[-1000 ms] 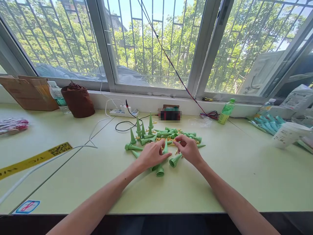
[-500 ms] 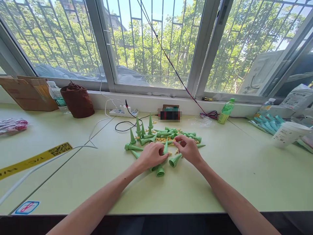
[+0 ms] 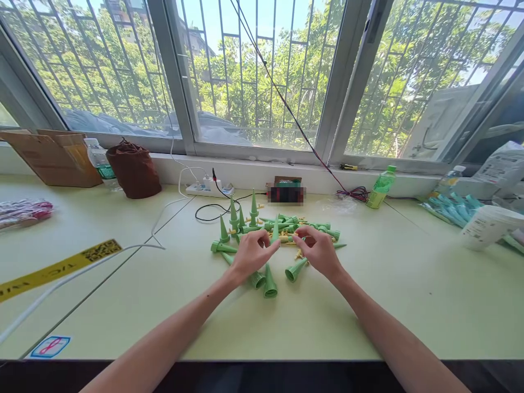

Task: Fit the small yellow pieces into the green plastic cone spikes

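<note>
My left hand (image 3: 254,252) is closed around a green plastic watering spike (image 3: 275,229), its pointed end up. My right hand (image 3: 320,252) pinches a small yellow valve piece (image 3: 295,236) between thumb and fingertips, beside the spike. Another yellow piece (image 3: 284,239) shows close to the spike; whether it is joined to it I cannot tell. Several spikes lie around my hands, among them one with its threaded opening toward me (image 3: 270,288) and another by my right hand (image 3: 293,272). More finished-looking spikes with yellow pieces (image 3: 254,210) stand upright behind my left hand.
A black cable (image 3: 204,213) loops near a white power strip (image 3: 196,190) at the back. A brown drawstring bag (image 3: 134,170) and a cardboard box (image 3: 61,158) stand at left. To the right are a green bottle (image 3: 380,188) and a white cup (image 3: 489,228).
My left hand has lifted the spike slightly up and away from the lying spikes. A yellow piece now shows between my hands. The view has shifted a little.
</note>
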`<state>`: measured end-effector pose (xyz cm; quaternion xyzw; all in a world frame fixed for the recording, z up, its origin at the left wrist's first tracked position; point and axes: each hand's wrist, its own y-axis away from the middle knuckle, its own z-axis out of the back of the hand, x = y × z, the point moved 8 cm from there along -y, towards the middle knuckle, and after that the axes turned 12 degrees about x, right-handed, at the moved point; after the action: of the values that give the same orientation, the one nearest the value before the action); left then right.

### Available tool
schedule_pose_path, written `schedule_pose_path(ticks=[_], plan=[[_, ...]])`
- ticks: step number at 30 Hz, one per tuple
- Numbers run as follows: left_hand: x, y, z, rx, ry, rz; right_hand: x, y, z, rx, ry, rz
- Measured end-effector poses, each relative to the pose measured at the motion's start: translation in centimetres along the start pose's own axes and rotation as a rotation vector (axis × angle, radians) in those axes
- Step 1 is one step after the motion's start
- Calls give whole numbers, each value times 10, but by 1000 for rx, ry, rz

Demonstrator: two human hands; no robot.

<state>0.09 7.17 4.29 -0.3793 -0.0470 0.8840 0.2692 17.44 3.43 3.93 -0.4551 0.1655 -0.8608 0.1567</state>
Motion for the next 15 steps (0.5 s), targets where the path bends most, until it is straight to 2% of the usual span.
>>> schedule_pose_path(ticks=[15], plan=[[0, 0, 5, -33, 82, 1, 0, 0, -2, 20, 15, 2]])
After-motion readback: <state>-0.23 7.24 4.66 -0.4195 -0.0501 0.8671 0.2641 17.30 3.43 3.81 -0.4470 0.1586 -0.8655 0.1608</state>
